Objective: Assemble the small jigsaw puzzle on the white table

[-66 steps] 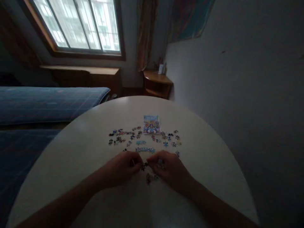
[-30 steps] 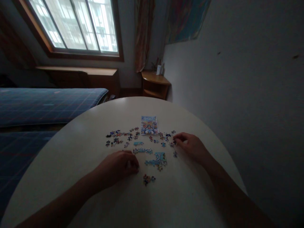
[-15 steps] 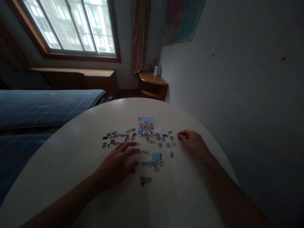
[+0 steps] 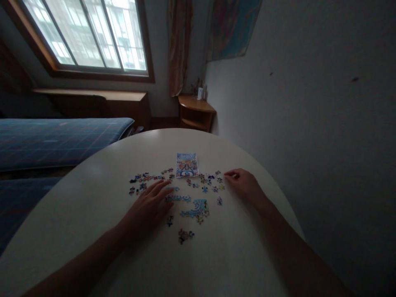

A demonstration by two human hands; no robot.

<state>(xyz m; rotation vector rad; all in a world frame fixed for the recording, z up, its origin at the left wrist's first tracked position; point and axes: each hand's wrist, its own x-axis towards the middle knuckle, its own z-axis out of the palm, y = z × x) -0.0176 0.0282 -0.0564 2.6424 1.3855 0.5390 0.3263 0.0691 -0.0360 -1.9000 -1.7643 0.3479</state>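
Puzzle pcs point(image 4: 201, 205), pic card point(image 4: 187, 166) txt illeg.

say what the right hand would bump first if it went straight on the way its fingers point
Most likely the loose puzzle pieces just ahead of the right hand; its height over the table is unclear, so it might pass above them.

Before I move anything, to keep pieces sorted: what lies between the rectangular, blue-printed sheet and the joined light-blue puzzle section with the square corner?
In the head view, a few small, loose puzzle pieces lie between the sheet and the section.
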